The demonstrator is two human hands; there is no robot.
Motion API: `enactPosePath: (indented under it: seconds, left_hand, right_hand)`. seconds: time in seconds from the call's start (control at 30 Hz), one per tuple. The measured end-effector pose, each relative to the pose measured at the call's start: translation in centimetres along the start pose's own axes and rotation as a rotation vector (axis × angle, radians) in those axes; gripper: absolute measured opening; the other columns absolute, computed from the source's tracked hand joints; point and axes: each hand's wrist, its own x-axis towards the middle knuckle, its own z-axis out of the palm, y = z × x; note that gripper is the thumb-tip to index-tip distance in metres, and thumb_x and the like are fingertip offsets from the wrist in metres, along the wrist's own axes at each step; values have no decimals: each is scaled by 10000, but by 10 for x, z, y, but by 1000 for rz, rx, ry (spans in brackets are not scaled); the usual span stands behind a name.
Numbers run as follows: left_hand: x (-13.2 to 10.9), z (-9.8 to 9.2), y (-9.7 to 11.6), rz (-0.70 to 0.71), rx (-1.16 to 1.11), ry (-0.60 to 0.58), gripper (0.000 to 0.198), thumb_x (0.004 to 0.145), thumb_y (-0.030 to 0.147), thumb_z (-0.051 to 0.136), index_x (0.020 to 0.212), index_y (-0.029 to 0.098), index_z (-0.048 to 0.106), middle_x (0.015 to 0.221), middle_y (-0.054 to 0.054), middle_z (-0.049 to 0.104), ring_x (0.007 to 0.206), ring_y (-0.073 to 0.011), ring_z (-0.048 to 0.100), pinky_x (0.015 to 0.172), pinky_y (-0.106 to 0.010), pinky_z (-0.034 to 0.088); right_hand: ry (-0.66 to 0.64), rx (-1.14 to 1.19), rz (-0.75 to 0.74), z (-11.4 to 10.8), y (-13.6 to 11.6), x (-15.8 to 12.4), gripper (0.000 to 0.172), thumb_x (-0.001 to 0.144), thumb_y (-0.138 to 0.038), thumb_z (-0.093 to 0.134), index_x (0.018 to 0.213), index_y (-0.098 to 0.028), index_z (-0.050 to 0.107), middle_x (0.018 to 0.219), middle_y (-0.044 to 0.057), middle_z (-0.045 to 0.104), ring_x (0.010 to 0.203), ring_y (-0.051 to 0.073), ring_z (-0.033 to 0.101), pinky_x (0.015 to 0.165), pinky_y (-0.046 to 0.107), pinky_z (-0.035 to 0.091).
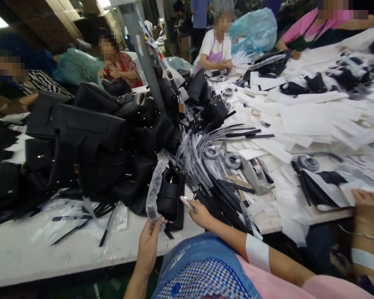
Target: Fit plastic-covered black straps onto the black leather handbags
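Note:
My left hand (150, 233) is closed at the table's front edge, its fingertips pinching the lower end of a plastic-wrapped strap (152, 193). That strap curves upward along the left side of a small black bag (168, 195). Just right of the bag, my right hand (200, 214) is closed around a small whitish tool (187, 203) whose exact kind I cannot make out. A bundle of long plastic-wrapped straps (199, 158) and bare black strips (221, 199) lies beyond my right hand.
Black handbags (90, 145) are heaped high on the left. A grey post (143, 54) rises behind them. White sheets (318, 120) cover the right side. A co-worker's hand (367, 203) rests by a black piece (321, 187) on the right; other people sit across the table.

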Motion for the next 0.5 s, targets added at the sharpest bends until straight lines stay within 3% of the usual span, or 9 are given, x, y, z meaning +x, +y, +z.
enactPosePath:
  seconds: [0.1, 0.17, 0.23, 0.33, 0.43, 0.5]
  left_hand:
    - [-2, 2, 4, -40, 72, -65, 371, 831, 476, 614, 1028, 165, 668, 1017, -85, 713, 1052, -234, 627, 1050, -381, 392]
    - [-2, 3, 1, -68, 134, -91, 400, 813, 494, 628, 1056, 180, 675, 1081, -88, 710, 1123, -254, 605, 1084, -402, 364]
    - [0, 3, -2, -98, 171, -126, 439, 795, 509, 641, 1096, 191, 670, 1141, -92, 700, 1179, -269, 580, 1110, -425, 341]
    - [7, 5, -3, -131, 178, -123, 494, 768, 538, 653, 1121, 191, 665, 1167, -98, 697, 1213, -284, 561, 1129, -454, 322]
    - [12, 8, 1, -161, 165, -56, 530, 718, 574, 682, 1073, 181, 684, 1143, -106, 709, 1207, -303, 567, 1120, -464, 344]
    - [13, 10, 4, -185, 163, -29, 539, 703, 579, 692, 1067, 181, 688, 1134, -106, 714, 1198, -304, 576, 1113, -465, 358]
  right_hand:
    - [-40, -61, 27, -6, 2, 7, 546, 690, -85, 671, 1226, -179, 635, 1093, 118, 708, 971, 253, 675, 867, 322, 498]
    - [-27, -83, 36, -27, 7, 13, 423, 694, -149, 712, 1114, -201, 696, 965, 76, 743, 890, 241, 693, 809, 296, 507]
    - [57, -97, 52, -62, 17, 26, 245, 815, -257, 643, 1047, -226, 713, 957, 48, 743, 917, 212, 683, 834, 273, 491]
    - [279, -133, 151, -129, 43, 52, 297, 950, -301, 458, 1156, -199, 645, 1159, 94, 679, 1088, 209, 612, 965, 306, 425]
    - [445, -160, 302, -185, 74, 79, 353, 898, -232, 538, 1232, -121, 570, 1300, 205, 563, 1209, 283, 521, 1019, 399, 367]
    - [485, -137, 385, -207, 89, 91, 328, 821, -207, 638, 1130, -100, 613, 1237, 243, 582, 1189, 334, 524, 985, 443, 377]
